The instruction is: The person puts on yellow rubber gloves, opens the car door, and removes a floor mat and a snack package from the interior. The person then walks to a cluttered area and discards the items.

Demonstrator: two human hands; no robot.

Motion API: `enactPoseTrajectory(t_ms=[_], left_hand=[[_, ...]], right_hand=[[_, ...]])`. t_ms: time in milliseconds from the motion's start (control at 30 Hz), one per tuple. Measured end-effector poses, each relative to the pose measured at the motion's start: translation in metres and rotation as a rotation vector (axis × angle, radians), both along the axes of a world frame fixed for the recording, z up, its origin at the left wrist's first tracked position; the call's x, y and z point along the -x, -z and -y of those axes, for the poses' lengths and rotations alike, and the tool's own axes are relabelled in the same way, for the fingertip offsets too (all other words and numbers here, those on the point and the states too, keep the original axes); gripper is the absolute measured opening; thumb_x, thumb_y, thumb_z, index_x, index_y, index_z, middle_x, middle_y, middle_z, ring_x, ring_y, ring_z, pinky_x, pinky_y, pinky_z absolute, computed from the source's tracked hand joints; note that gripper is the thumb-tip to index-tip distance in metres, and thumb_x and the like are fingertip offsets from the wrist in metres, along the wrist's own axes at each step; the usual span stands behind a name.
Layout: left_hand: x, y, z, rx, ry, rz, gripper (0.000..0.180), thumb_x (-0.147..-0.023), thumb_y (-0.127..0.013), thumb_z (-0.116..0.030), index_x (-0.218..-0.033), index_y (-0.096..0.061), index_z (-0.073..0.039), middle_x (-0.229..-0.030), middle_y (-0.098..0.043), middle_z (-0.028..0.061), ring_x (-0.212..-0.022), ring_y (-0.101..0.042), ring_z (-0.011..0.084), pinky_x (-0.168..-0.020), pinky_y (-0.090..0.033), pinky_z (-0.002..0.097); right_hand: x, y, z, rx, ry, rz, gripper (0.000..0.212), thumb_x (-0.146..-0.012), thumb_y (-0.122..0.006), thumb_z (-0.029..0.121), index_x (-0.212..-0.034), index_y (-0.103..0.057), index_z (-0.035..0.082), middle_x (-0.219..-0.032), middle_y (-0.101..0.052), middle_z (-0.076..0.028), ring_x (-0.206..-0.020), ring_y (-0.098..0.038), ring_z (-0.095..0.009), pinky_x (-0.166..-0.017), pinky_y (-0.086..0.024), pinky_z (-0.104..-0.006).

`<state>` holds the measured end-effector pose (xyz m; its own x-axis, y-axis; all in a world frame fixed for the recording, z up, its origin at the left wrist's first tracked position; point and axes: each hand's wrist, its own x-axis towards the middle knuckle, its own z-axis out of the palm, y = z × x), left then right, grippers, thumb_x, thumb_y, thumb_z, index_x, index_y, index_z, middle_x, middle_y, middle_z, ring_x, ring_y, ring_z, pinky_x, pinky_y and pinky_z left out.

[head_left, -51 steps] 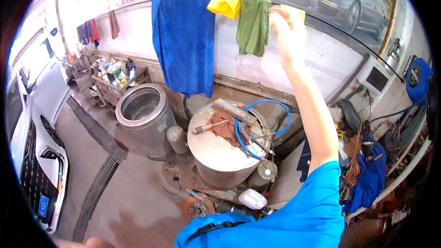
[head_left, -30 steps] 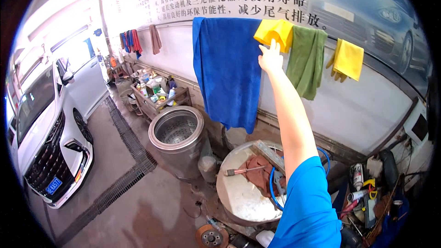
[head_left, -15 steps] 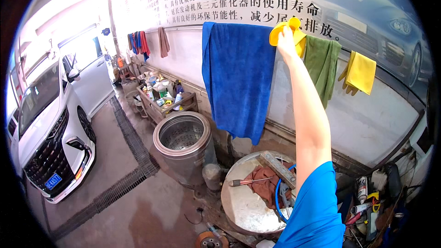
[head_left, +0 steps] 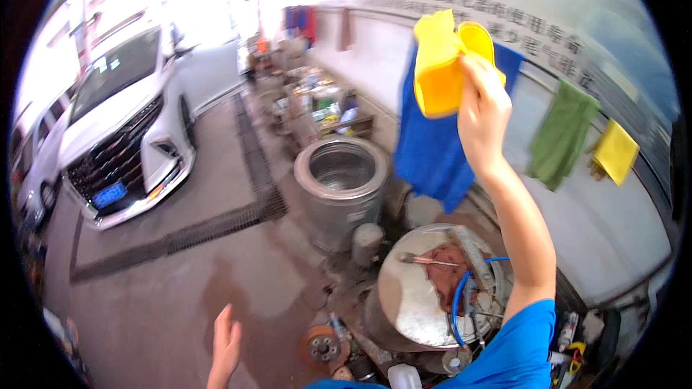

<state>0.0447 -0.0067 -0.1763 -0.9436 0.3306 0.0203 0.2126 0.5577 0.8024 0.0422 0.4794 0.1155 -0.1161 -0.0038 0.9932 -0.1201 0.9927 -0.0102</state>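
Observation:
Raised in front of the wall, my right hand (head_left: pixel 484 104) grips a yellow rubber glove (head_left: pixel 438 75) whose round cuff opening shows by my fingers. The glove hangs in the air, covering part of a blue towel (head_left: pixel 436 162) on the rail behind it. Low in the view, my left hand (head_left: pixel 226 342) is over the floor with its fingers stretched out and nothing in it. To the right of my raised arm, a green cloth (head_left: pixel 562 133) and another folded yellow glove (head_left: pixel 616 153) hang from the same rail.
Below the towel stand a steel spinner drum (head_left: pixel 339 205) and a round metal lid (head_left: pixel 411 302) bearing a brown rag, a screwdriver and a blue hose. A brake disc (head_left: pixel 323 346) lies on the floor. A white car (head_left: pixel 137 130) is parked at the left, beyond a floor grating (head_left: pixel 209 234).
My right hand has pulled the yellow glove off the rail and brought it away from the wall. My left hand has come into view. The whole view has swung left.

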Motion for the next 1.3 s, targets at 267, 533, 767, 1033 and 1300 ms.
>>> enactPoseTrajectory(t_ms=[267,533,767,1033,1300], left_hand=[[-0.028,-0.038,0.027,-0.268,0.114,-0.209,0.053,-0.088,-0.055,-0.017,-0.137,-0.041,-0.004,-0.129,-0.043,0.0168,-0.106,-0.05,0.0265,-0.09,-0.043,0.0348],[-0.057,-0.039,0.197,-0.171,-0.124,-0.075,0.052,-0.077,-0.065,-0.019,-0.124,-0.051,-0.003,-0.091,-0.051,0.0075,-0.078,-0.053,0.018,-0.07,-0.045,0.0278],[-0.06,-0.022,0.377,-0.133,-0.332,0.07,0.054,-0.072,-0.065,-0.009,-0.123,-0.049,0.0,-0.088,-0.059,0.0125,-0.078,-0.06,0.0215,-0.072,-0.051,0.0325],[-0.075,0.069,0.571,-0.734,-0.772,0.448,0.015,-0.09,-0.057,-0.009,-0.102,-0.06,-0.001,-0.1,-0.066,0.008,-0.09,-0.064,0.0158,-0.076,-0.052,0.0279],[-0.032,0.076,0.688,-1.246,-0.948,0.356,0.03,-0.091,-0.057,-0.007,-0.121,-0.055,-0.002,-0.115,-0.062,0.0058,-0.107,-0.059,0.0158,-0.092,-0.047,0.0304]], right_hand=[[-0.02,0.212,0.252,0.352,-0.724,0.758,0.041,-0.066,-0.044,-0.016,-0.1,-0.063,-0.002,-0.094,-0.064,-0.019,-0.091,-0.063,-0.034,-0.08,-0.05,-0.0373],[-0.04,0.289,0.506,0.258,-1.132,1.11,0.036,-0.079,-0.053,-0.005,-0.113,-0.053,0.005,-0.105,-0.053,-0.017,-0.086,-0.06,-0.039,-0.069,-0.052,-0.0433],[-0.007,0.308,0.689,0.064,-1.248,1.166,0.03,-0.08,-0.053,-0.001,-0.109,-0.055,0.009,-0.097,-0.052,-0.014,-0.07,-0.061,-0.035,-0.058,-0.053,-0.043],[0.036,0.323,0.885,0.004,-1.403,1.24,0.028,-0.082,-0.065,0.013,-0.108,-0.055,0.009,-0.093,-0.061,-0.011,-0.076,-0.063,-0.033,-0.061,-0.052,-0.0389],[0.121,0.338,1.047,-0.249,-1.366,1.413,0.05,-0.071,-0.068,0.012,-0.119,-0.059,0.019,-0.101,-0.056,-0.011,-0.08,-0.062,-0.031,-0.067,-0.054,-0.0393]])
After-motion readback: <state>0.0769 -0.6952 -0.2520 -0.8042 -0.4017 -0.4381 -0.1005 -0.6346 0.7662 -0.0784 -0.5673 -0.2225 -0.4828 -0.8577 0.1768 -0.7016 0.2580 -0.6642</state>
